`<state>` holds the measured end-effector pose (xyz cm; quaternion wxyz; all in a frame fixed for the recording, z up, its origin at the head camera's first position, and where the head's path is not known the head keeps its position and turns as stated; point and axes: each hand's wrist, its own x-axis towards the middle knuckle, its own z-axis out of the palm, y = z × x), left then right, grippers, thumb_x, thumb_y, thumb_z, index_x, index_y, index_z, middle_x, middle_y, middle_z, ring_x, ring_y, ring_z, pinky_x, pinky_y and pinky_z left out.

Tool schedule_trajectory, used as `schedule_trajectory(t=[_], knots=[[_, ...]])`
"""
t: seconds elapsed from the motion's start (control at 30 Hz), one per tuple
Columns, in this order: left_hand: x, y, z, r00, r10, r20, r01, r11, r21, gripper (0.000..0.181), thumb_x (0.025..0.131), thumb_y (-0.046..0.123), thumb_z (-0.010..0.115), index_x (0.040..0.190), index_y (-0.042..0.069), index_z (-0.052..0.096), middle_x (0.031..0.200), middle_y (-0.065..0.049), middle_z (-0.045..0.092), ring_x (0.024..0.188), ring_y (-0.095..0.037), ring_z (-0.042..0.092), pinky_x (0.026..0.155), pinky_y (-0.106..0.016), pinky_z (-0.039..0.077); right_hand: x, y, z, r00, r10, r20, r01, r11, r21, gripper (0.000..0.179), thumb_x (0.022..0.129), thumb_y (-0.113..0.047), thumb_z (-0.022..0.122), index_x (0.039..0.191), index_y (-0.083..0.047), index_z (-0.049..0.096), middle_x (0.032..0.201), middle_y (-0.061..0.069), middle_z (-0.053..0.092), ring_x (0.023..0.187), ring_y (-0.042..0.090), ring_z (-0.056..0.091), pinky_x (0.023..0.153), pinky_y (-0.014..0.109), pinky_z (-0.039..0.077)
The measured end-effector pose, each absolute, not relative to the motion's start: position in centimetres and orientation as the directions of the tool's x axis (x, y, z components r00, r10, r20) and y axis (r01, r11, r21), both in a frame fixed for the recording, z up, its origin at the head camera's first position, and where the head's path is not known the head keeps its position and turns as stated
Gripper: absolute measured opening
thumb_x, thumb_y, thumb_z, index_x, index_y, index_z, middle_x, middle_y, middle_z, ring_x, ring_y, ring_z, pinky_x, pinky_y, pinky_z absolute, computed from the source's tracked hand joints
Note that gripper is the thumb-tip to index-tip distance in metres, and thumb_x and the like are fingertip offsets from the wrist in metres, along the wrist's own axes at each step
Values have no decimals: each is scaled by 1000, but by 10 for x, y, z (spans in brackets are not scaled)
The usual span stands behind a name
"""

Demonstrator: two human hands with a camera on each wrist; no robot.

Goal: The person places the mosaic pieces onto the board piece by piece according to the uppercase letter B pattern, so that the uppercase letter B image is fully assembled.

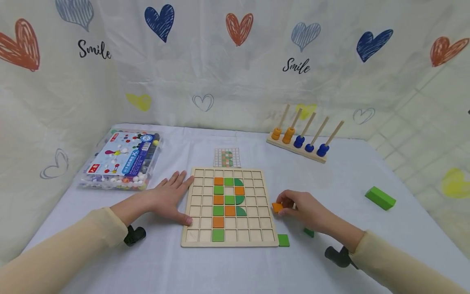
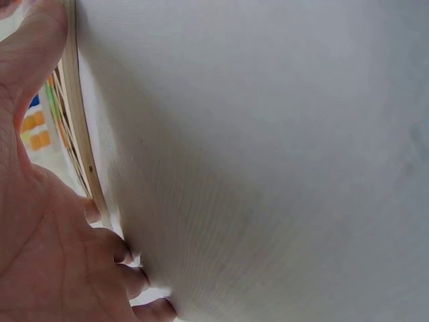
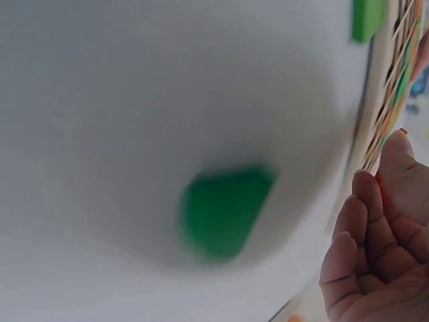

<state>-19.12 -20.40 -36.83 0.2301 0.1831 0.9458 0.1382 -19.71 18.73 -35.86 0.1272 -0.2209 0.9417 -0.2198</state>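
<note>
A wooden grid board (image 1: 249,236) lies in the middle of the table, with orange, light green and dark green tiles set in some of its squares. My left hand (image 1: 169,198) rests at the board's left side, fingers spread, thumb and fingertips on the frame. Just off the right edge, my right hand (image 1: 299,206) pinches an orange tile (image 1: 277,207) between thumb and fingers. Below that hand lies a dark green tile (image 3: 224,213), partly hidden by the wrist in the head view. One light green square tile (image 1: 284,240) sits against the board's lower right corner.
A small pattern card (image 1: 227,152) lies behind the board. At the back left is a clear case (image 1: 123,157) of small coloured parts. A bead abacus (image 1: 297,150) stands back right, and a green block (image 1: 380,198) lies far right.
</note>
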Motion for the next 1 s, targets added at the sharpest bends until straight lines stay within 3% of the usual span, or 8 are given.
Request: schedule_trajectory(t=[0.3,0.5,0.67,1.0], knots=[[-195,-208,-379,-831,396,-390,281,905,321,141,68,86,70,165,8,2,171,-23,-9,158,-45,-12,125,-67,1,-175,126,-355,-781,-601,-167,-442,722,-532,17,89,-14,80,101,-10,70,83,-7,62,78,10,55,69,19,50],[-193,-205,-372,-827,411,-384,288,896,338,137,72,80,72,165,4,5,170,-27,-6,157,-49,-9,124,-70,2,-161,98,-355,-724,-669,-169,-501,678,-538,18,84,-14,84,96,-9,72,72,-7,57,68,8,51,59,18,44],[-191,-202,-368,-830,403,-386,285,901,328,131,77,72,75,164,2,6,170,-28,-4,156,-51,-6,123,-71,5,-157,86,-358,-732,-656,-185,-484,692,-536,17,81,-12,85,93,-9,74,66,-7,57,64,7,50,57,18,42],[-191,-202,-370,-830,410,-378,291,897,334,130,78,71,75,164,1,6,170,-29,-4,156,-51,-6,123,-71,5,-155,82,-361,-751,-628,-204,-437,704,-560,18,79,-10,87,89,-8,73,67,-7,59,63,7,52,58,19,46]])
